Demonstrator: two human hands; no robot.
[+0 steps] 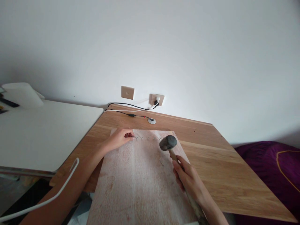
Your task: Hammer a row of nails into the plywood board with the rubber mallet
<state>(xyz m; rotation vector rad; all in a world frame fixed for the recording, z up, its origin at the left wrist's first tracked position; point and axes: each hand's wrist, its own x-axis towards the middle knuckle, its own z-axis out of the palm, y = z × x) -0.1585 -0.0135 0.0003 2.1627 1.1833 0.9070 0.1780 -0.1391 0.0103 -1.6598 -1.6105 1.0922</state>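
Risk of a slipped blow crushing the left hand (118,139) pinching a nail (134,136) at frame centre, from the dark-headed mallet (168,143) gripped in the right hand (189,179).

My left fingers (129,135) sit at the left end of a row of nails (147,137) along the far edge of the board (138,181) lying on the table (217,168). My right fingers (180,175) wrap a hammer (168,143), its head above the board. A wall socket (156,99) lies beyond the table, another tabletop (42,137) left, a cushion (264,175) right.
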